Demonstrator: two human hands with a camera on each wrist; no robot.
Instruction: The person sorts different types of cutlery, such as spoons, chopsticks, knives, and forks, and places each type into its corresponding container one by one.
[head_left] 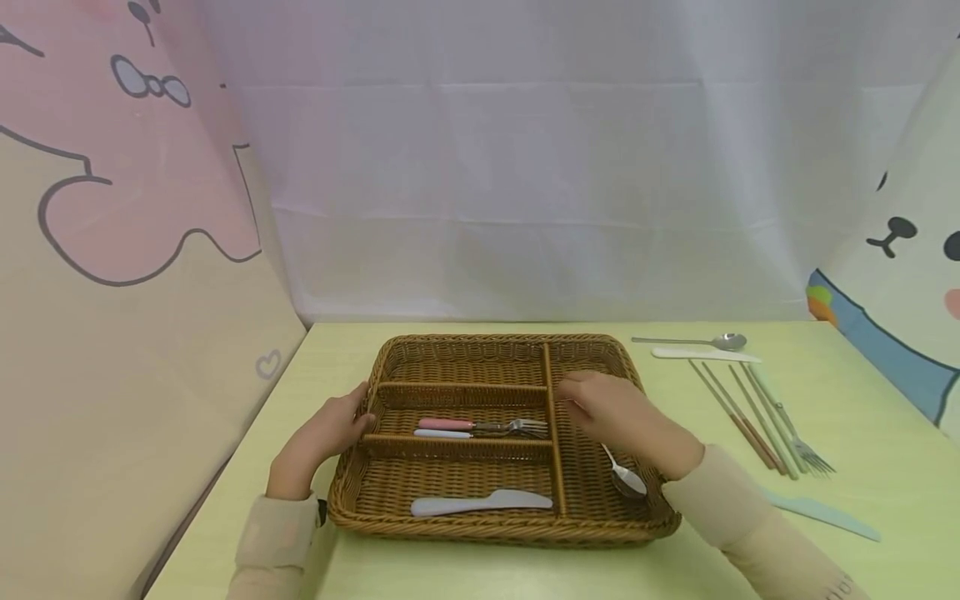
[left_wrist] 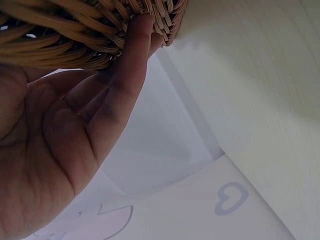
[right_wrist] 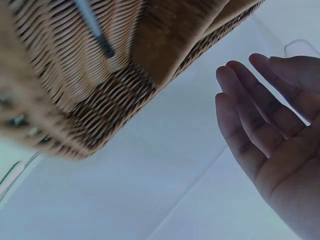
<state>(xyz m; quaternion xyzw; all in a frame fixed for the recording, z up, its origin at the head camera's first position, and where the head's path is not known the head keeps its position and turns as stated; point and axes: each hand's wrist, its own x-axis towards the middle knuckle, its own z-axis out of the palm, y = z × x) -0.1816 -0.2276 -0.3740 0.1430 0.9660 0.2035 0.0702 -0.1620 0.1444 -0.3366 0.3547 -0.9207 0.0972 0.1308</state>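
Observation:
A brown wicker cutlery basket [head_left: 450,533] with wooden-edged dividers stands on the table. My left hand [head_left: 333,425] grips its left rim, the thumb over the edge and the fingers along the outer wall; the left wrist view shows that hand [left_wrist: 75,120] against the weave. Over the right compartment hovers my right hand [head_left: 618,417], its fingers loosely bent and empty in the right wrist view. Below it lies a spoon [head_left: 628,481], its handle partly hidden by the hand. A pink-handled fork [head_left: 446,424] and a white-handled utensil [head_left: 442,434] share the middle compartment. The front compartment holds a white knife [head_left: 480,502].
Right of the basket lie another spoon [head_left: 727,342], a white knife [head_left: 701,354], brown-ended chopsticks [head_left: 750,433], green chopsticks [head_left: 776,442], a green-handled fork [head_left: 806,454] and a pale green knife [head_left: 825,512]. A white cloth [head_left: 487,167] hangs behind the table.

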